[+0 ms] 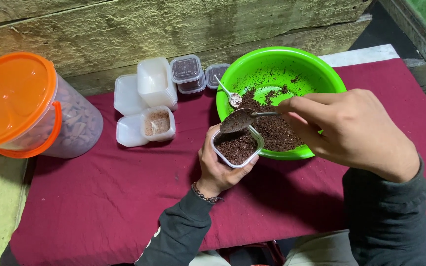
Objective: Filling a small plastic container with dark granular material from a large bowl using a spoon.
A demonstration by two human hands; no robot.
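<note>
Two bare hands, forearms in dark grey sleeves, entering from bottom edge of view. Left hand raised, palm up, fingers and thumb cupped closed in firm grasp; beaded bracelet at wrist. Right hand higher and nearer camera, back of hand up, wrist bent, thumb and forefinger pinched together, pointing left toward left hand. Hands close, not touching.

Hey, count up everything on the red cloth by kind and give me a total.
Green bowl: 1
Orange-lidded tub: 1
Spoons: 2
Small clear containers with contents, including the one in the left hand: 4
Empty container stack: 1
Loose lids: 2
Total: 11
</note>
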